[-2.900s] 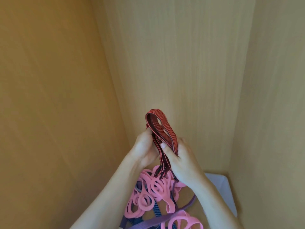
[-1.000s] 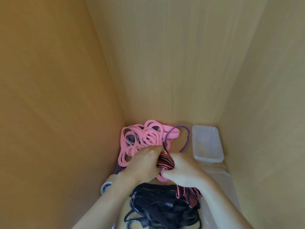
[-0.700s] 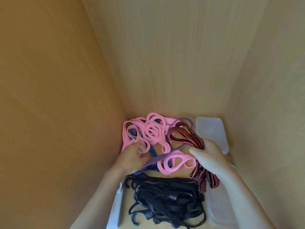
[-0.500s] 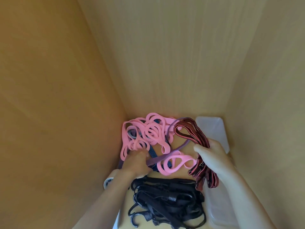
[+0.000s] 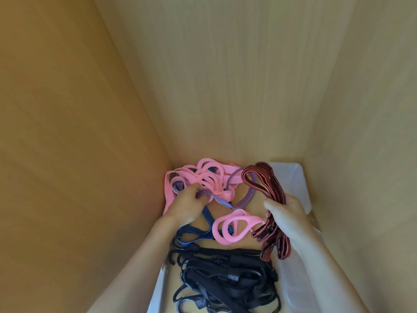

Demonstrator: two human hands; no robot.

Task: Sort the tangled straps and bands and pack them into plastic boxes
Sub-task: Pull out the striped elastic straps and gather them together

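My right hand [image 5: 286, 213] grips a folded bundle of red-and-black striped bands [image 5: 264, 184], whose loops stick out above the hand and whose ends hang below it. My left hand [image 5: 186, 205] reaches into a tangle of pink bands [image 5: 203, 177], fingers curled around a purple band [image 5: 239, 177] and a light blue strap. A loose pink loop [image 5: 234, 227] lies between my hands. A dark blue striped strap [image 5: 206, 219] runs under my left hand. A clear plastic box [image 5: 297, 177] sits at the back right, partly behind the red bundle.
A heap of black straps with hooks and buckles [image 5: 223, 279] lies near me on the wooden floor. Another clear plastic box [image 5: 295, 288] stands at the lower right, a white one [image 5: 158, 292] at the lower left. Wooden walls close in on three sides.
My right hand has carried the red-and-black bundle rightward, beside the clear box. My left hand has let go of that bundle and moved up into the pink tangle.
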